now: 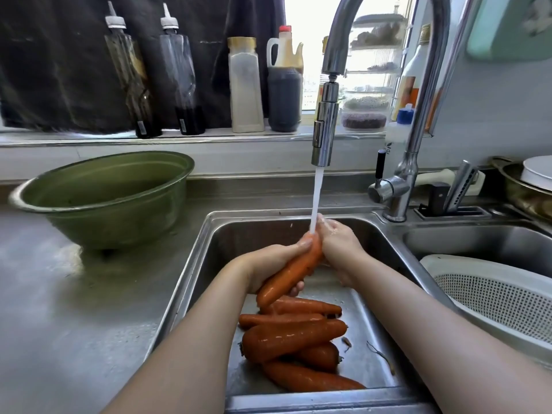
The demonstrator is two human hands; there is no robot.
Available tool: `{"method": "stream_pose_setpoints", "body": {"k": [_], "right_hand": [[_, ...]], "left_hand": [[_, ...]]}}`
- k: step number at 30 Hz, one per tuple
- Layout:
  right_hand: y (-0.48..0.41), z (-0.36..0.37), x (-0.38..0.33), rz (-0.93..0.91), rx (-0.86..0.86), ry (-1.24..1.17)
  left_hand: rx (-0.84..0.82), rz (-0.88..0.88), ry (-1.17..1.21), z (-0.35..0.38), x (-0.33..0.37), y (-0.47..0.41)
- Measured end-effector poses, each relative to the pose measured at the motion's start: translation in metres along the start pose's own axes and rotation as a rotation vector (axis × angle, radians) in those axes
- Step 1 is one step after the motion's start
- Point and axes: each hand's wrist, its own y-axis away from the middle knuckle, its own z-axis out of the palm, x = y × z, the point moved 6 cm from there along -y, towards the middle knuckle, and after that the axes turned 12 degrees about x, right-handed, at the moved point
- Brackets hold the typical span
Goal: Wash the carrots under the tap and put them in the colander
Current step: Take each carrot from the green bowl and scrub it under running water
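Two hands hold one carrot (286,276) tilted up into the tap (325,135) stream (316,198): left hand (268,264) grasps its lower half, right hand (337,246) curls round the top, likely scrubbing. Spare carrots (292,339) wait in the sink (254,234) below; colander (493,297) sits close right, ready for drop-off.

I see: left forearm (191,339) at 7 o'clock, right forearm (433,333) at 5 o'clock, both bare; right hand (339,245) glistening wet.
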Motion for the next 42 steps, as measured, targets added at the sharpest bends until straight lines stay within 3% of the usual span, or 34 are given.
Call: {"method": "stream_pose_setpoints", "body": {"k": [3,8,16,19,23,30,32,37,42], "right_hand": [[-0.005,-0.007,0.002,0.032,-0.028,-0.04],[0.004,-0.005,0.008,-0.001,-0.359,0.038],[0.014,0.004,-0.009,-0.157,-0.095,0.199],[0.018,0.0,-0.009,-0.168,-0.134,0.227],[0.023,-0.001,-0.003,-0.077,-0.336,0.255],[0.023,0.0,-0.011,-0.052,-0.115,0.219],[0.021,0.0,-0.008,-0.027,-0.132,0.198],[0.026,0.001,0.0,0.099,-0.424,0.071],[0.02,0.0,-0.003,0.096,-0.285,0.044]], "left_hand": [[0.013,0.081,-0.034,-0.001,0.005,-0.005],[0.106,0.149,-0.183,-0.018,0.004,-0.007],[0.226,0.15,-0.218,-0.02,0.01,-0.006],[0.266,0.15,-0.303,-0.026,0.008,-0.009],[0.323,0.181,-0.397,-0.034,0.007,-0.012],[0.41,0.339,-0.485,-0.028,0.018,-0.005],[0.445,0.358,-0.492,-0.031,0.018,-0.005],[0.469,0.31,-0.487,-0.042,0.013,-0.004],[0.331,0.297,-0.409,-0.037,0.013,-0.007]]}}
